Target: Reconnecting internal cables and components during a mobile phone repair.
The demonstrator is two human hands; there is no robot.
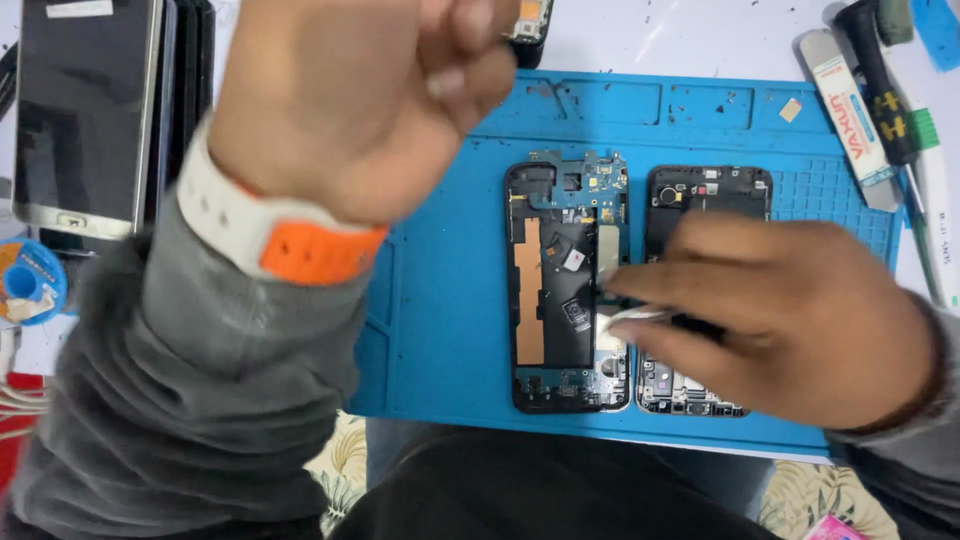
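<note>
Count, head view:
- Opened phone bodies on mat: 2, side by side, centre of frame: left one (568, 290), right one (706, 200).
- Blue repair mat (450, 330): 1.
- Stacked phones, upper left: one screen (85, 110) on top; number beneath cannot be told.
- Solder wick spool (28, 282), left edge: 1.
- Hands: 2, left hand (360, 95), right hand (790, 315).
- Wristwatch (275, 225): 1.

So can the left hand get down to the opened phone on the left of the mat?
Probably yes: the left hand is raised, fisted, and nothing covers most of that phone; only the right hand's fingertips touch its right edge.
</note>
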